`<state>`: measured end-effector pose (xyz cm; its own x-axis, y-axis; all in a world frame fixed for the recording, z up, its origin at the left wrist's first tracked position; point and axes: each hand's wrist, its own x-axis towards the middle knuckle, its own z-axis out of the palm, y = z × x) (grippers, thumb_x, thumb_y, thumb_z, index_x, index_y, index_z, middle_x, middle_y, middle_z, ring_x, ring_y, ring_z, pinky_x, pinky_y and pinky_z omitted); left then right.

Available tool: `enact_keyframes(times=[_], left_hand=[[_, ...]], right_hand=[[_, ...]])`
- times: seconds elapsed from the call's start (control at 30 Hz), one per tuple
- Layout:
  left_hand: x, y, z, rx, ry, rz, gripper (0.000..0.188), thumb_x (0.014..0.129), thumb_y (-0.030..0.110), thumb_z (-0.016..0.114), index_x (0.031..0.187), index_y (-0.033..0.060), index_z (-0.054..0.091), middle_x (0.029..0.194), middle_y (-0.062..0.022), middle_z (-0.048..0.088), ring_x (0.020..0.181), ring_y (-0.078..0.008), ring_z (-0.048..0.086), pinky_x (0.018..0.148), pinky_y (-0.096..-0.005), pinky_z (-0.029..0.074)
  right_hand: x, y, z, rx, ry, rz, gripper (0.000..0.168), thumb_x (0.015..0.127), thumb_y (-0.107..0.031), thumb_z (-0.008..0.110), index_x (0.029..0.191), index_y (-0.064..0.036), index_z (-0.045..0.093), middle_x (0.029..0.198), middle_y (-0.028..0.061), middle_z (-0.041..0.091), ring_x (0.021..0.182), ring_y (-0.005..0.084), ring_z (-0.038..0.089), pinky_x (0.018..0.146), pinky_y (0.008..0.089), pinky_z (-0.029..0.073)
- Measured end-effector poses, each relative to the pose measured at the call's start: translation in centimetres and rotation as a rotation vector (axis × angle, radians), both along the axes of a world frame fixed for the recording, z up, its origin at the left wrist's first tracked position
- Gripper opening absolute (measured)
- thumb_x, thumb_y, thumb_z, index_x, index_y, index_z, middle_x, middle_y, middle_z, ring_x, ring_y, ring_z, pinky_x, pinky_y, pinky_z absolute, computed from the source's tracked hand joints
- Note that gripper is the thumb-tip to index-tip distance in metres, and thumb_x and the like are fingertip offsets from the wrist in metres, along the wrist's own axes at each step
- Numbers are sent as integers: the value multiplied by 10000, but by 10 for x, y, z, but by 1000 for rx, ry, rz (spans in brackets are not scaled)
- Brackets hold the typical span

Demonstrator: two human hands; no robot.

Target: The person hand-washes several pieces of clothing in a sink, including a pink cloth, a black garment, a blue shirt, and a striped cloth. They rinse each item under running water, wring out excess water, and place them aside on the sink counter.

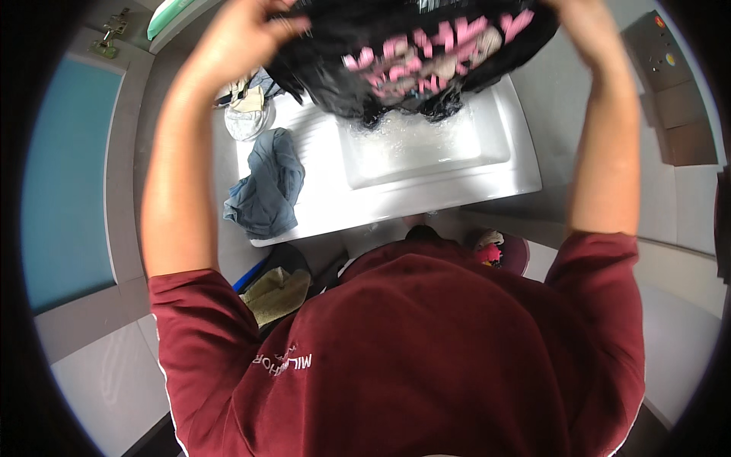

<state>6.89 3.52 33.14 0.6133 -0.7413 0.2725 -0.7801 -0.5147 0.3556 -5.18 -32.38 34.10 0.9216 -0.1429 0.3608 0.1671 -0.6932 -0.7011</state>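
Observation:
A black garment (337, 74) with pink lettering and pale figures on it is stretched between my two raised hands. At the upper left, my left hand (260, 28) grips one side of it, blurred by motion. My right hand (579, 20) has the other side, its fingers partly cut off by the picture's top edge. The garment's lower edge hangs over the water (411, 143) in a white laundry sink (502, 183); whether it touches the water I cannot tell. Left of the basin, a grey-blue garment (265, 183) lies crumpled on the ribbed washboard (320, 188).
Pale and dark cloth items (248, 111) are heaped at the sink's far left corner. Below the sink's front edge are an olive cloth (277, 294) at left and a dark red tub (518, 254) with coloured cloth at right. A blue panel (71, 183) stands along the left wall.

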Motion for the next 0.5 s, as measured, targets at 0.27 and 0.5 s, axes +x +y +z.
enact_keyframes(times=[0.27,0.5], left_hand=[[-19,-46,-276,329,270,477,387,741,234,591,1057,14,559,1070,-208,554,1026,-365,555,860,-442,464],[-38,-98,-381,226,193,475,703,785,531,598,1195,-26,473,1477,-189,234,1367,-387,185,1085,-583,118]], right_hand=[[42,24,-291,-219,383,-8,310,757,-127,660,1023,-2,561,1051,271,515,986,445,519,867,447,447],[50,68,-374,-449,565,164,522,804,-375,634,1243,-143,474,1482,183,176,1347,472,168,979,676,275]])
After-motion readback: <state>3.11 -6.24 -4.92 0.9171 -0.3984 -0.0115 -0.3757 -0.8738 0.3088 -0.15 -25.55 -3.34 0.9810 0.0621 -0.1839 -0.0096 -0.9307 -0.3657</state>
